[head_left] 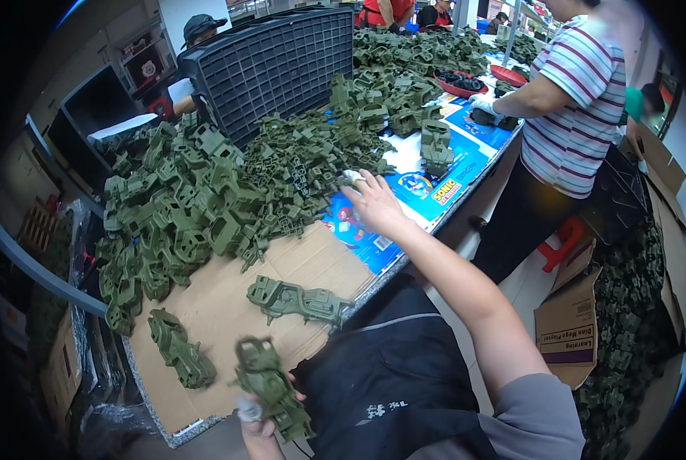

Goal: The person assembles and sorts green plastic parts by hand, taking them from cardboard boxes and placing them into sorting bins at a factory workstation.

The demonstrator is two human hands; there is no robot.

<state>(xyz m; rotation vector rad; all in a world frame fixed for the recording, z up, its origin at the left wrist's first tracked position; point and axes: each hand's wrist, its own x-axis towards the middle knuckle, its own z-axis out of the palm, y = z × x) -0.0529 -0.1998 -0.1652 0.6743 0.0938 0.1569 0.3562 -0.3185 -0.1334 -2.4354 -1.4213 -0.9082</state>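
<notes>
My left hand (260,420) grips a green plastic toy body (270,383) near the table's front edge, close to my dark apron. My right hand (373,203) reaches out over the table to the heap of small green plastic frame parts (304,165), fingers spread, fingertips at the heap's right edge by a small whitish piece (352,176). Whether it holds anything is unclear. Two more green toy bodies (297,299) (180,351) lie on the brown cardboard sheet (220,307) in front of me.
A large pile of bigger green shells (166,215) covers the table's left. A dark plastic crate (278,65) stands tilted behind it. A person in a striped shirt (577,100) works at the right; cardboard boxes (573,322) and green parts lie on the floor.
</notes>
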